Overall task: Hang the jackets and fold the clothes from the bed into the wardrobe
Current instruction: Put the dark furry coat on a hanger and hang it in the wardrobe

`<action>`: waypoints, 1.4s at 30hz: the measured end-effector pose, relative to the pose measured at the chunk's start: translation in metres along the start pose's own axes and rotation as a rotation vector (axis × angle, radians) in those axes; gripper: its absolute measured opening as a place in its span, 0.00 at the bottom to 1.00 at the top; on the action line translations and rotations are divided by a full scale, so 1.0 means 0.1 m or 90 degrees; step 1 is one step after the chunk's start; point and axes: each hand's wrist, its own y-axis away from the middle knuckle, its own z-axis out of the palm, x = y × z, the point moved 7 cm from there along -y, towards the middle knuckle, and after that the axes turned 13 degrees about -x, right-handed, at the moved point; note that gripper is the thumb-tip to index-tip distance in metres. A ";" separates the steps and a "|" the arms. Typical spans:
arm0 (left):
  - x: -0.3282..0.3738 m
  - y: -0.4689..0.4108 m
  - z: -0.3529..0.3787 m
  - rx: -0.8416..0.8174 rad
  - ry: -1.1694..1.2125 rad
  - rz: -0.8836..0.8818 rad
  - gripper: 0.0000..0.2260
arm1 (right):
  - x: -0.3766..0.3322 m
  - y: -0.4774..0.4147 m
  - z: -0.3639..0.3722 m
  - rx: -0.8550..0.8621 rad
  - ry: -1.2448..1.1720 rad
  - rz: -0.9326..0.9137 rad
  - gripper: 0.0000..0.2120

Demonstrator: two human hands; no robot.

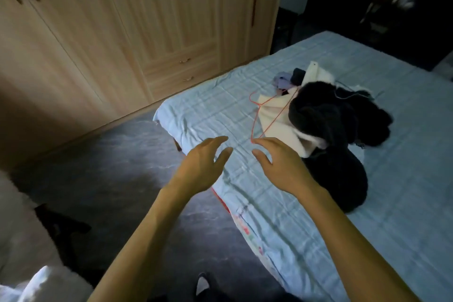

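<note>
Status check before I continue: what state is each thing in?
Wardrobe doors: closed.
Drawers: closed.
Red hanger: bare, lying across the cream garment.
Cream garment: unfolded, partly under the black clothes.
Black clothes: heaped, unfolded.
Left hand: open, empty.
Right hand: open, empty.

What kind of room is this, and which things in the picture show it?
Most likely a bedroom in a home. A bed with a light blue sheet holds a pile of clothes and a red wire hanger. A tall wooden wardrobe with closed doors stands beside it.
</note>
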 end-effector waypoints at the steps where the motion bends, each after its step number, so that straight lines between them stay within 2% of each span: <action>1: -0.02 -0.12 -0.05 -0.011 -0.002 0.021 0.22 | -0.02 -0.05 -0.02 0.014 -0.006 0.010 0.19; 10: 0.13 -1.15 0.05 -0.118 0.035 0.169 0.21 | 0.53 -0.22 -0.31 0.099 -0.047 0.173 0.17; 19: 0.68 -2.27 0.48 -0.211 -0.048 0.247 0.21 | 1.52 -0.53 -0.67 0.194 -0.112 0.268 0.18; 25: 1.09 -2.81 0.82 -0.264 -0.096 0.313 0.21 | 2.03 -0.62 -0.78 0.215 -0.155 0.340 0.18; 31: 1.22 -3.44 1.12 -0.333 -0.165 0.368 0.24 | 2.46 -0.71 -0.80 0.228 -0.167 0.413 0.19; 36: 1.25 -3.93 1.36 -0.391 -0.211 0.414 0.24 | 2.77 -0.85 -0.80 0.253 -0.193 0.499 0.26; 42: 1.42 -4.55 1.70 -0.434 -0.207 0.390 0.25 | 3.32 -1.08 -0.76 0.240 -0.208 0.575 0.27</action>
